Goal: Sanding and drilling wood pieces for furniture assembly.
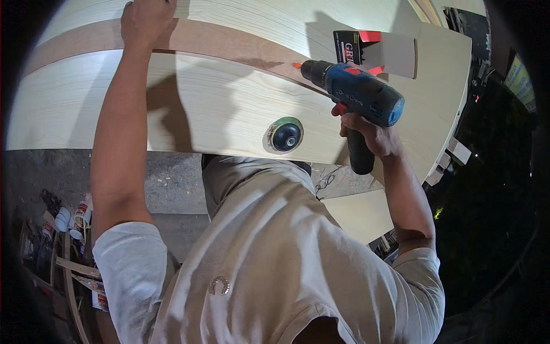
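Blue gun-shaped plastic drill [362, 93]: likely heavy, hard | hold by black handle [360, 153] | right hand [368, 133] grips there | left hand [148, 22]: can't tell

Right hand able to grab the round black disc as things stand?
Probably not: the right hand is wrapped around the drill, though only pale board separates it from the black disc.
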The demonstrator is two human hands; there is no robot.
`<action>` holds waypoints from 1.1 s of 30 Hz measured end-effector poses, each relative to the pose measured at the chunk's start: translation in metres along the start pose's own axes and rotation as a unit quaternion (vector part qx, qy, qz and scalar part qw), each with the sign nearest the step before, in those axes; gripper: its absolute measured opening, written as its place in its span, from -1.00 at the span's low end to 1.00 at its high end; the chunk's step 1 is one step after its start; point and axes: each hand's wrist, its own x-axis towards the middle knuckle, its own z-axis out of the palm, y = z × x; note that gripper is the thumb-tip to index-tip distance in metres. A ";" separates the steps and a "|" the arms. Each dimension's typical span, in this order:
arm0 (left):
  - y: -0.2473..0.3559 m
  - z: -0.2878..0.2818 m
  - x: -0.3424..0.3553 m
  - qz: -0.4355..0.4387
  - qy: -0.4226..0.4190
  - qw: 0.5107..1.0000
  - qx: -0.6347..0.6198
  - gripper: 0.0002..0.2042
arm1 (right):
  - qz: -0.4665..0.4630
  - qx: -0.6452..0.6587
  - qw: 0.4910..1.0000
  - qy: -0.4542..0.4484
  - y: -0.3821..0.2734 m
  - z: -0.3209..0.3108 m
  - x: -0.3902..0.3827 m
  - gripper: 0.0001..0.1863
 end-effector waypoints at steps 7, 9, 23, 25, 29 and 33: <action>0.000 -0.005 0.000 -0.006 0.004 1.000 -0.005 -0.74 | -0.007 -0.013 1.000 -0.010 -0.010 0.013 0.010 -0.56; 0.001 -0.006 0.000 -0.010 0.001 1.000 -0.005 -0.75 | -0.012 -0.016 1.000 -0.006 -0.013 0.015 0.011 -0.58; 0.003 -0.005 0.006 -0.030 -0.018 0.999 -0.017 -0.79 | 0.002 -0.156 0.986 -0.059 -0.038 0.015 0.034 -0.19; 0.004 -0.005 0.006 -0.029 -0.024 0.999 -0.009 -0.79 | -0.058 -0.237 0.967 -0.074 -0.033 0.013 0.039 -0.18; 0.003 -0.006 0.004 -0.044 -0.041 0.998 0.003 -0.80 | -0.112 -0.306 0.939 -0.107 -0.028 0.013 0.042 -0.33; 0.008 -0.005 0.005 -0.044 -0.046 0.998 0.017 -0.79 | -0.165 -0.384 0.904 -0.091 -0.026 0.009 0.041 -0.31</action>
